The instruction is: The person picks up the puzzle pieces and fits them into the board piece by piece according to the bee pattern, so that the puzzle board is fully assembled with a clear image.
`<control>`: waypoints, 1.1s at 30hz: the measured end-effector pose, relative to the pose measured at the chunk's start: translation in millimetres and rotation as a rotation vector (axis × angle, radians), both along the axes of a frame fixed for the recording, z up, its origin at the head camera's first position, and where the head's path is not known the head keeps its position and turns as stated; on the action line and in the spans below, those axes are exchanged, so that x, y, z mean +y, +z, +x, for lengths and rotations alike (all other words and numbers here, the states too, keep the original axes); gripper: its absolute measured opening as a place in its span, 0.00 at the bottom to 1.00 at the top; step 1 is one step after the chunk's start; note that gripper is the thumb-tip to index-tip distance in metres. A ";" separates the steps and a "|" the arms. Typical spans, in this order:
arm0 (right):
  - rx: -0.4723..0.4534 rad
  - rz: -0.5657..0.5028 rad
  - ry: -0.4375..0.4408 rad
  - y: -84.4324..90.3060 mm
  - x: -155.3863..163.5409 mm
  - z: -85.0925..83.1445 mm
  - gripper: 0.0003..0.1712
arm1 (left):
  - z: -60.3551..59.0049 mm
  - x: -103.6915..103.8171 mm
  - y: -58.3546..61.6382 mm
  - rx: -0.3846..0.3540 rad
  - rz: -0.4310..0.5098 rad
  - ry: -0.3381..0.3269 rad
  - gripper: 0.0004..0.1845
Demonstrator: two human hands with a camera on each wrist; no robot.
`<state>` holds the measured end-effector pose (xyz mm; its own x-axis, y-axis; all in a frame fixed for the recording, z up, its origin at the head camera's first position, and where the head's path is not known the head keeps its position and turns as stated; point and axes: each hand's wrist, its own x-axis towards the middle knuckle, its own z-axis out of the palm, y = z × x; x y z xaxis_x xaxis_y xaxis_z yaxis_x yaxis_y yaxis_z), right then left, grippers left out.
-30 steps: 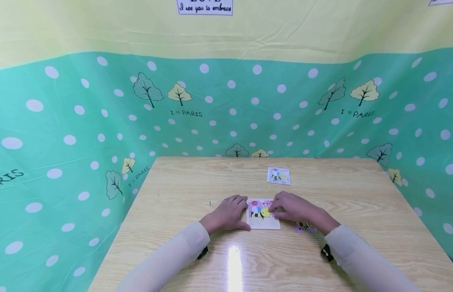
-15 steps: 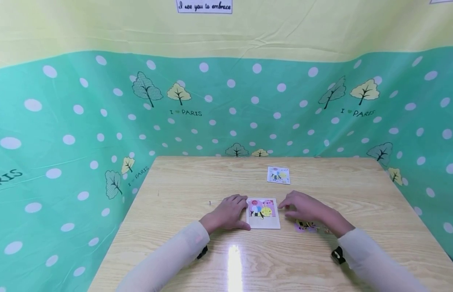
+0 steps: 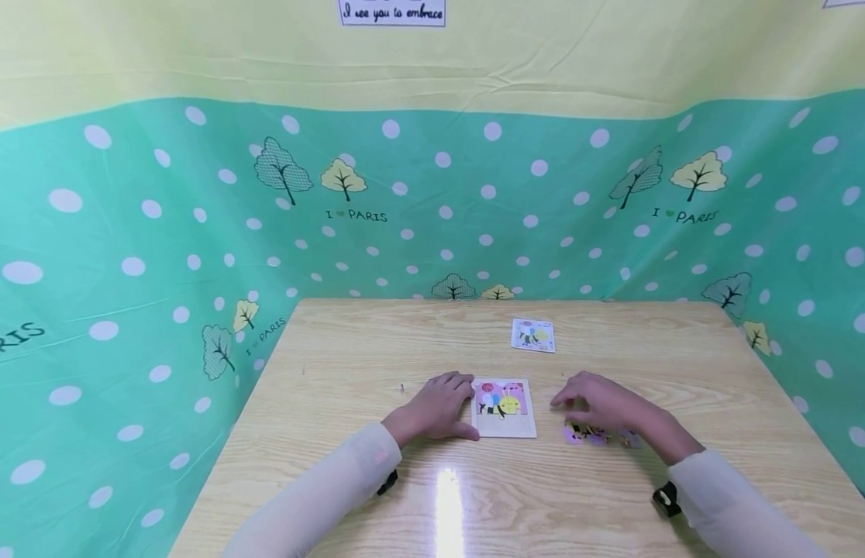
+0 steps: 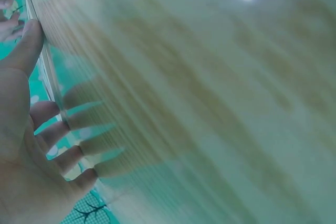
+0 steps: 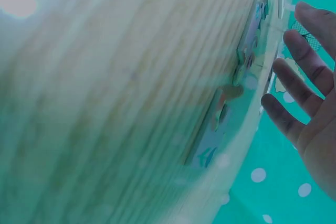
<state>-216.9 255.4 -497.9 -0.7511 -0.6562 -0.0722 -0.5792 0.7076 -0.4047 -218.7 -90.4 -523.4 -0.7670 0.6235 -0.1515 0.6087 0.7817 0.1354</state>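
In the head view, a square jigsaw board [image 3: 505, 428] lies on the table, its upper part filled with a pink picture of a yellow-faced bee and its lower strip bare. My left hand [image 3: 435, 407] rests along the board's left side, thumb by the near corner and fingers by the far one. To the right, my right hand [image 3: 600, 399] hovers over loose jigsaw pieces [image 3: 575, 436], partly covering them. Its fingers are loosely bent, with nothing visible between them. The right wrist view shows several pieces [image 5: 207, 135] flat on the table below the spread fingers.
A small bee picture card [image 3: 533, 335] lies beyond the board. A tiny dark speck [image 3: 402, 387] sits left of the board. Green dotted cloth [image 3: 377, 256] hangs around the back and sides of the wooden table [image 3: 349, 341].
My right hand has left the board's right side and moved rightward over the loose pieces, uncovering the bee picture. My left hand has stayed at the board's left edge.
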 end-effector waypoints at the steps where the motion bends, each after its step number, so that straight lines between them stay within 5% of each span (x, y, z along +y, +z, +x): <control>1: -0.004 -0.001 0.002 -0.9 1.3 0.9 0.13 | 0.0 0.1 0.1 0.001 -0.001 0.002 0.44; 10: -0.081 -0.007 0.032 -2.9 8.8 11.7 0.16 | 0.6 0.0 0.0 -0.004 -0.002 0.002 0.44; 33: 0.030 0.045 0.044 -9.3 8.9 17.9 0.18 | -0.7 0.8 -2.3 0.004 -0.008 0.009 0.44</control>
